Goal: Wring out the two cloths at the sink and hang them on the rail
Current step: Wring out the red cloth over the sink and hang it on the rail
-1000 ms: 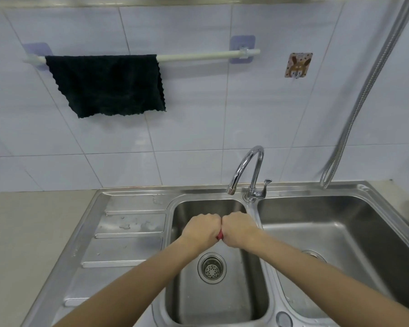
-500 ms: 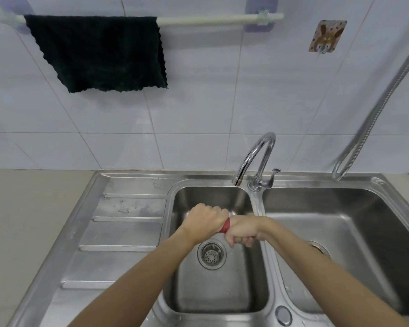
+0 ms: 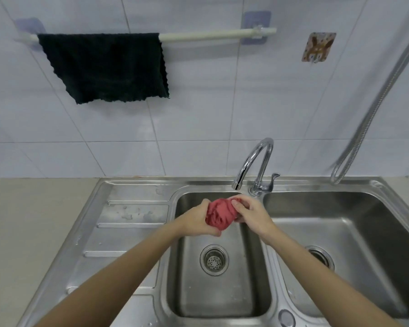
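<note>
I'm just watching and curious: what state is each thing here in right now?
Red cloth: bunched up, held by both hands over the left basin.
Dark cloth: hung on the rail, spread out.
Rail: right part bare.
Tap: no water seen running, spout over the left basin.
Left hand: gripping the red cloth.
Right hand: gripping the red cloth.
Left basin: drain strainer uncovered, no standing water seen.

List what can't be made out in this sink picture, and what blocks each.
- Red cloth: bunched between the left hand and right hand; head view hides its full shape and wetness.
- Rail: its left part is covered by the dark cloth.
- Metal hose: top cut off by the frame edge.
- Right basin: drain partly behind the right forearm.
- Wall hook: picture too blurred.
</note>
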A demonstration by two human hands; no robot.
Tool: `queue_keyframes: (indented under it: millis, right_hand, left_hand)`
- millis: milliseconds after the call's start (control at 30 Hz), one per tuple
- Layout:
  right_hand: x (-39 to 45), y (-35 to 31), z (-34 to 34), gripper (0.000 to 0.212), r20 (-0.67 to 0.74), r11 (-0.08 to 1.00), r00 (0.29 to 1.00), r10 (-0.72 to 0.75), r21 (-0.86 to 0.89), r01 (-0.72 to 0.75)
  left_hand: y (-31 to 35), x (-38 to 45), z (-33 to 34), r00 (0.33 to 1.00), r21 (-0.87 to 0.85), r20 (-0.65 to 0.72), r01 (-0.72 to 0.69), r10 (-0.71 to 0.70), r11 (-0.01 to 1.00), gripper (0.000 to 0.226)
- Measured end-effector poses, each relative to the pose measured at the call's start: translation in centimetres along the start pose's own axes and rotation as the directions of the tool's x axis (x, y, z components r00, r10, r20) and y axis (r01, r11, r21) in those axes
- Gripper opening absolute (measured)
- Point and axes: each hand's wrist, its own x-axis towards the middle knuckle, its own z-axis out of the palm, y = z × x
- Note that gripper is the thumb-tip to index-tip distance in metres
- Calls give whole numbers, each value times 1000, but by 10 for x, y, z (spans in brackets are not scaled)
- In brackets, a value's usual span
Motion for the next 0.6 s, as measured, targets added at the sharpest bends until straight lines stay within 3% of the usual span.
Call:
queue_keyframes:
  millis: [100,233,367,500,600]
  right_hand:
    - [-5,-14,-5,17,3,997,997,-81,-1,81]
    - [-9,-39,-8,16,75,935,961,-265,-223,275]
    - [-16,-75,-8,14,98,881,924,-370,-279,382]
    - [-19,-111,-13,15,-29,845,878,-478,-288,450]
    - [-18,-127,-25,20,-149,865,864,-481,-240,441]
  left_hand:
    - [2,-14,-1,999,-186,-30,-37,32,982,64]
    - [8,-23,-6,975,-201,-180,-167,131,965,40]
    - [26,-30,-11,935,-271,-320,-245,153,931,24]
    - [50,-38,-24,891,-331,-419,-331,177,884,22]
    - [62,-49,-44,850,-295,-485,-378,204,878,27]
